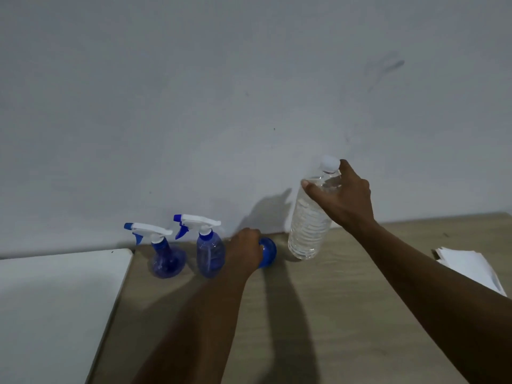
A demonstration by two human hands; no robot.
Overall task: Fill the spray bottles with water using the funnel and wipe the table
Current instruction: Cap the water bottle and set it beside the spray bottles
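Two blue spray bottles with white trigger heads stand by the wall: a flared one [166, 259] on the left and a rounder one [209, 252] beside it. Just right of them, my left hand [245, 250] grips a blue funnel [268, 250] that lies on the wooden table [346, 300]; most of the funnel is hidden by the hand. My right hand [343, 198] holds the shoulder of a clear water bottle [310, 225] with a white cap, tilted slightly, with its base at the table.
A white surface [55, 300] adjoins the table on the left. A stack of white paper tissues [471, 268] lies at the right edge. The grey wall [249, 92] rises directly behind the bottles.
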